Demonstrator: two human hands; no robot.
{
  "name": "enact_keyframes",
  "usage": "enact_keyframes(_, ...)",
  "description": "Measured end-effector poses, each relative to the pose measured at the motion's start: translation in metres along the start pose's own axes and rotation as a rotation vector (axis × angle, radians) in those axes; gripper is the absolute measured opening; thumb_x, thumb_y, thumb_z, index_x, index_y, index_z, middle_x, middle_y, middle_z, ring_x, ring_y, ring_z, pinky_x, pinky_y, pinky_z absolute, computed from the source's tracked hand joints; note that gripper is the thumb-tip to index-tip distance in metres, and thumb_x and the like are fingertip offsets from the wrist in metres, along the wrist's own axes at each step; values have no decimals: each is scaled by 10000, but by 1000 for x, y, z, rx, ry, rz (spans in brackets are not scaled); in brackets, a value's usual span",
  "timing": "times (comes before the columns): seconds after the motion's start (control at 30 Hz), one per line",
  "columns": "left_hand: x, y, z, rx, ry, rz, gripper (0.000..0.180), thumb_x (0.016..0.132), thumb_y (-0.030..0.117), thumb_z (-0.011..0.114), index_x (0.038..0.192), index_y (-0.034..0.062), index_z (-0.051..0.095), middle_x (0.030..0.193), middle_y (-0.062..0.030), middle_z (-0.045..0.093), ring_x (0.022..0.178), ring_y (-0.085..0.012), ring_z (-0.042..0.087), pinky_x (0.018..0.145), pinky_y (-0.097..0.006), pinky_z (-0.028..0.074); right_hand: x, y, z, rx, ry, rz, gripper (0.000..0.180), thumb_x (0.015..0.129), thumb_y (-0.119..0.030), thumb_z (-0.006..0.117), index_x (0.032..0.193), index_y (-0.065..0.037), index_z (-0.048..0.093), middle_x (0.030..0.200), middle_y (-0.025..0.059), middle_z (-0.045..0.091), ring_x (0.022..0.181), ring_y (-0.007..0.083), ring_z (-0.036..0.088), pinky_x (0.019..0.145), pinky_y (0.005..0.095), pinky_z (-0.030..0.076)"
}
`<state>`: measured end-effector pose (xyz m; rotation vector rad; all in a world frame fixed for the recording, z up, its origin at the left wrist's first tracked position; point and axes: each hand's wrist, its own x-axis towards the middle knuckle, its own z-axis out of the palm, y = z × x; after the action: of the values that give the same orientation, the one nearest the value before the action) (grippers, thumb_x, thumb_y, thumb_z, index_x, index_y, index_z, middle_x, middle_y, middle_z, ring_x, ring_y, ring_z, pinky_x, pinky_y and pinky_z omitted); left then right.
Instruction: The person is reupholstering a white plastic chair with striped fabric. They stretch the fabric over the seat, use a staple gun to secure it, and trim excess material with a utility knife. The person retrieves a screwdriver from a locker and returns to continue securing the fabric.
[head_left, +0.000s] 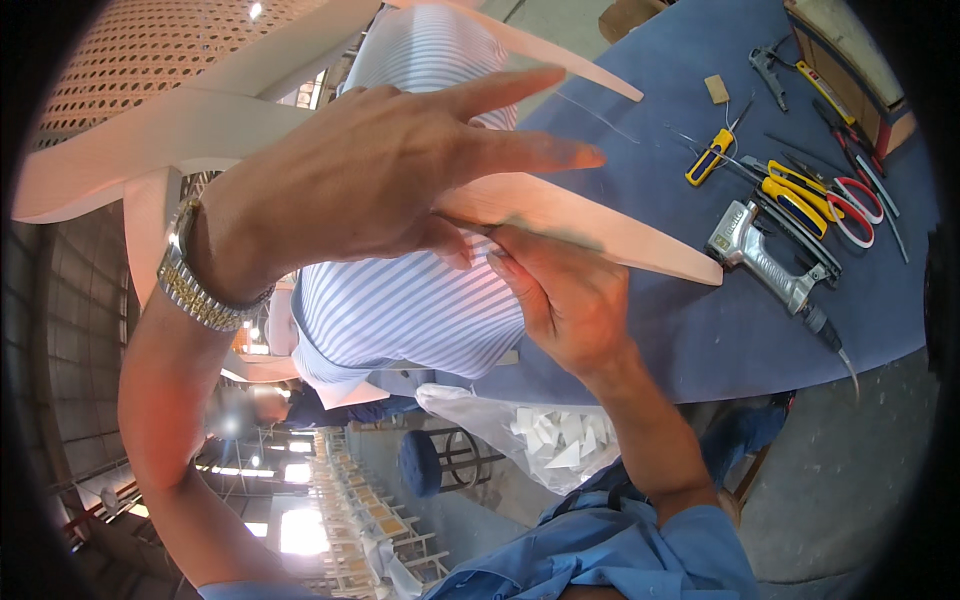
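A pale wooden chair frame with a tapered leg (620, 240) lies over the blue-grey table. Blue-and-white striped fabric (410, 305) covers the padded part beside that leg. My left hand (370, 160), with a metal watch (190, 270) at the wrist, reaches across the leg. Its fingers are spread, and the thumb rests by the fabric's edge. Close to that thumb, my right hand (570, 295) pinches at the line where fabric meets wood. The fingertips hide part of what they grip. Another tapered leg (575, 65) points away at the far side.
On the table's right lie a silver staple gun (770, 265) with a hose, a yellow screwdriver (710, 157), red-handled scissors (855, 212), yellow-handled pliers (795, 200) and an air blow gun (770, 78). Below the table edge hang plastic bags (560, 440) near a blue stool (420, 463).
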<state>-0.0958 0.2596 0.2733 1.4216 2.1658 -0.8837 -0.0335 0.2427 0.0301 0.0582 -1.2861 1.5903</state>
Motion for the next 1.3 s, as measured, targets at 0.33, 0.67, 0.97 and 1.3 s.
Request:
enact_keyframes(0.33,-8,-10,23,440,132,80,486,755,434,736,1219,287,736,1547,-2,536,1281,-222,607,1058,-445,474,-6,3,4,104,-18,133,124,961,-61,695,1056,6,738,844,150,726,723,280,710,688,351,546)
enact_keyframes(0.67,-74,59,123,405,917,-167,351,841,160,749,1183,80,752,1332,-104,678,1271,-255,620,1031,-426,515,2,-3,-1,-23,-63,77,118,976,-63,661,1029,23,721,768,161,686,626,257,643,620,338,504)
enact_keyframes(0.97,-42,47,152,245,1138,-295,390,832,173,748,1182,2,738,1210,-134,684,1168,-279,640,1075,-443,503,-14,12,2,-10,-98,188,121,952,-40,684,1035,34,732,817,145,728,685,221,692,657,320,534)
enact_keyframes(1.3,-33,64,189,308,1204,-332,420,963,216,528,1290,-5,672,1392,-155,640,1378,-277,552,1199,-434,366,-28,30,-4,2,-139,208,233,1061,-121,546,1130,36,703,918,73,732,863,116,662,749,280,530)
